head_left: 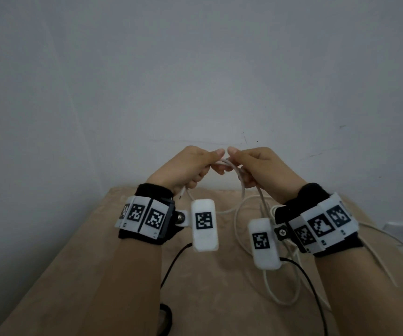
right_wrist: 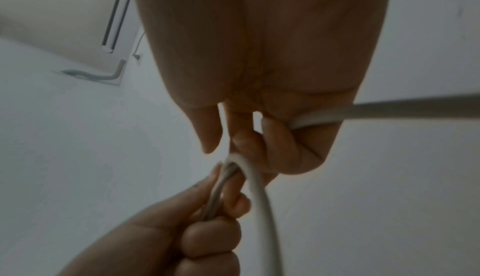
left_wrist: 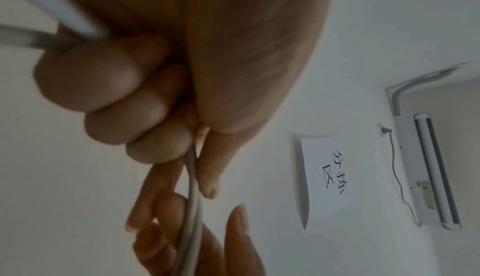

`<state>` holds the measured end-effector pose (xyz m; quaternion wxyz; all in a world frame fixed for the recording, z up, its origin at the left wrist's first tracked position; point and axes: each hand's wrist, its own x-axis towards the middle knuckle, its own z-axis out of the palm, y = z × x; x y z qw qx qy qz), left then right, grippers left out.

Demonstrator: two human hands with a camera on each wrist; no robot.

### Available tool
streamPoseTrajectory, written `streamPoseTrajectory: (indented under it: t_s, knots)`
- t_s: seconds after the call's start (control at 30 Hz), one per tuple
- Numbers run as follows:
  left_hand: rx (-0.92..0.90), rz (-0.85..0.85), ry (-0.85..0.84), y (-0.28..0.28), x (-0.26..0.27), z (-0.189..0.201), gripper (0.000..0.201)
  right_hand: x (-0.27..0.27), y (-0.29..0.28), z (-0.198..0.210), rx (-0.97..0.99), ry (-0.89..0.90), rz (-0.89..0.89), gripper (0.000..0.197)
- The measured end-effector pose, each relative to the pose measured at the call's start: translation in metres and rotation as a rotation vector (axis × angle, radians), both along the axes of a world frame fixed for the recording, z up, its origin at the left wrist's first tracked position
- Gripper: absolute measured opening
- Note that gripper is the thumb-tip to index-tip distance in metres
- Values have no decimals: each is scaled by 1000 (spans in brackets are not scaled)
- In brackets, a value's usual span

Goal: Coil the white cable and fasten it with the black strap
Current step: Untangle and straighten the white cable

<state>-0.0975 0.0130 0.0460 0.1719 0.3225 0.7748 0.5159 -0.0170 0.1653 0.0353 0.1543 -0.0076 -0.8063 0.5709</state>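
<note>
A black cord [head_left: 171, 265] crosses the near part of a tan-covered table [head_left: 79, 275], with a dark loop [head_left: 166, 318] at the near edge that is too blurred to identify. Just beyond, slack turns of the white cable [head_left: 238, 229] lie loose on the tan cover, right of centre, and rise to both hands. Marker-tagged wristbands, the left [head_left: 144, 215] and the right [head_left: 321, 225], sit on the two forearms. Farther in, raised above the table, the left hand [head_left: 185, 166] has its fingers [left_wrist: 103, 87] curled tight around several gathered strands of the cable [left_wrist: 193, 196]. The right hand [head_left: 256, 166], almost touching it thumb to thumb, has its fingers curled round a single strand [right_wrist: 259, 188] that loops through its palm. A bare pale wall [head_left: 195, 69] fills the far background.
</note>
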Motion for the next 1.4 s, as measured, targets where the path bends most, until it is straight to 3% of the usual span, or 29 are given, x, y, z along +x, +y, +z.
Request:
streamPoseTrajectory:
  t_s: [0.1, 0.47, 0.6, 0.67, 0.73, 0.87, 1.23, 1.4]
  knots:
    - [66, 64, 14, -4, -7, -1, 43, -2, 2, 0, -48, -8, -59, 37]
    - [283, 303, -125, -28, -23, 5, 41, 11, 42, 3, 68, 56, -279, 28]
    - [426, 400, -167, -38, -26, 10, 41, 17, 48, 8, 77, 113, -297, 32]
    - [470, 418, -182, -36, -26, 10, 41, 14, 41, 8, 159, 101, -276, 25]
    - [484, 386, -219, -30, -24, 10, 40, 10, 31, 7, 184, 68, -212, 21]
    - [463, 283, -268, -13, -17, 8, 40, 2, 10, 5, 51, 72, -67, 22]
    - [477, 18, -595, -14, -13, 7, 34, -9, 2, -3, -56, 85, -154, 31]
    - [372, -15, -552, -10, -10, 5, 45, -8, 2, -4, 5, 55, -125, 32]
